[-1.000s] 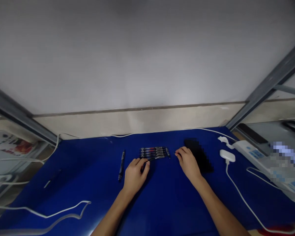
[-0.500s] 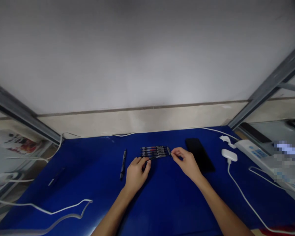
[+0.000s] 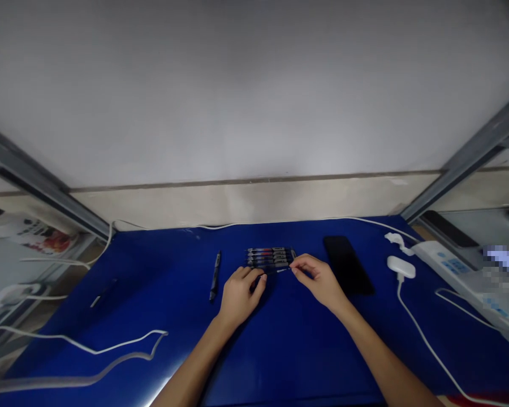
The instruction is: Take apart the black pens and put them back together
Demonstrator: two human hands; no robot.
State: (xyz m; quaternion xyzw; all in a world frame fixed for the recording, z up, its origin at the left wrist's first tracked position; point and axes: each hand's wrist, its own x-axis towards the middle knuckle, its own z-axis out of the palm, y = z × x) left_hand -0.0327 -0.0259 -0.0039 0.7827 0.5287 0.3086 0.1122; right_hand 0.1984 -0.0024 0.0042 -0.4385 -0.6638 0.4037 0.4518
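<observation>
Between my hands, a slim dark pen (image 3: 275, 272) with a whitish section lies in front of a row of pens. My left hand (image 3: 241, 291) closes thumb and fingers on its left end. At the other end, my right hand (image 3: 316, 278) pinches its tip with thumb and index finger; the fingers partly hide that end. Just behind, several dark pens with grey clips (image 3: 269, 256) lie side by side, one showing red. Another pen (image 3: 293, 254) lies crosswise at their right ends, partly covered by my right fingers. A single dark pen (image 3: 215, 276) rests left of my left hand.
A black phone (image 3: 348, 265) lies right of my right hand. Farther right are a white earbud case (image 3: 401, 267) on a cable and a white-and-blue package (image 3: 449, 265). White cables (image 3: 110, 345) cross the left of the blue table (image 3: 280, 350). A wall stands behind.
My right hand has moved slightly left, from the crosswise pen to the right end of the pen in my left hand. The view has shifted a little.
</observation>
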